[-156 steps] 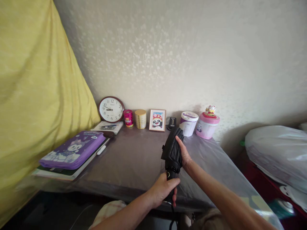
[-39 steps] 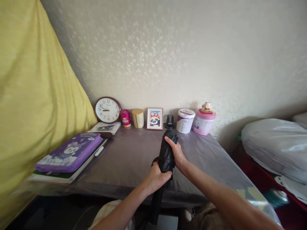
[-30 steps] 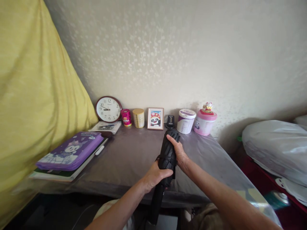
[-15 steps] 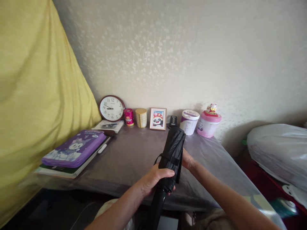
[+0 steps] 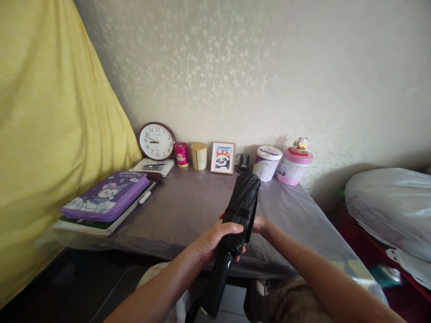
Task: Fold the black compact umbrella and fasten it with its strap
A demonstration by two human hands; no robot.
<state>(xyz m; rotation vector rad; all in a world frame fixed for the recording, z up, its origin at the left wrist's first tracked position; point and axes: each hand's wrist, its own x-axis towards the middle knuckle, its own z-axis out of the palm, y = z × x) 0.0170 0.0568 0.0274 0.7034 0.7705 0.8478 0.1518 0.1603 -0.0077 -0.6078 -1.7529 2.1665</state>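
Note:
A folded black umbrella (image 5: 240, 206) stands tilted in front of me over the table's near edge, its handle (image 5: 217, 285) pointing down toward my lap. My left hand (image 5: 217, 240) is wrapped round the lower part of the canopy just above the handle, thumb across the front. Behind the umbrella's right side is my right hand (image 5: 260, 224); most of its fingers are hidden, with a fingertip showing at the left edge. A dark strap (image 5: 243, 212) lies flat across the rolled canopy.
On the grey-covered table (image 5: 182, 211), a purple case (image 5: 107, 197) lies on books at left. Along the wall stand a clock (image 5: 156, 141), a pink can (image 5: 182, 155), a yellow canister (image 5: 199, 157), a picture frame (image 5: 222, 158), a white tub (image 5: 267, 164) and a pink tub (image 5: 293, 167).
The strap loop that stuck out at the umbrella's left now lies against the canopy. My right hand has moved slightly down and left behind it. The view has tilted a little downward.

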